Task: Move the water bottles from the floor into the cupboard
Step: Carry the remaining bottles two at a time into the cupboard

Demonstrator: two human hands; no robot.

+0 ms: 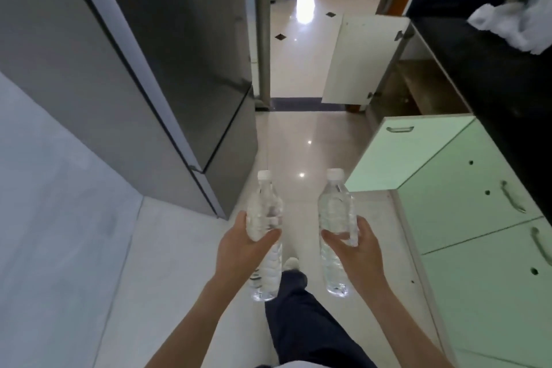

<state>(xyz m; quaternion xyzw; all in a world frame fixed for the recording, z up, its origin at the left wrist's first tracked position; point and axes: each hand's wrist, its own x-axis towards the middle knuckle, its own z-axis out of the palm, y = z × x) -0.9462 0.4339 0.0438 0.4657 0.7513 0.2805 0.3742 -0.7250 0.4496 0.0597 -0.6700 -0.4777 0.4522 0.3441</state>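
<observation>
Cupboard (418,84) stands open ahead; short of it, left grip (242,251) wraps the left bottle (265,215), right grip (355,248) the right bottle (335,209). Best pass clear of the cupboard door (361,60) and set each upright inside.

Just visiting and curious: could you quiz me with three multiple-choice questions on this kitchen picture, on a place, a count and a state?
1. Where does the grey fridge stand? A) on the person's left B) on their right C) on the counter
2. How many water bottles are held? A) one B) two C) four
3. The green cupboard door nearest the bottles is: A) shut B) swung open C) lying on the floor
Answers: 1 A, it fills the left side of the aisle; 2 B, the left hand and right hand each grip one; 3 B, it juts into the aisle.
</observation>
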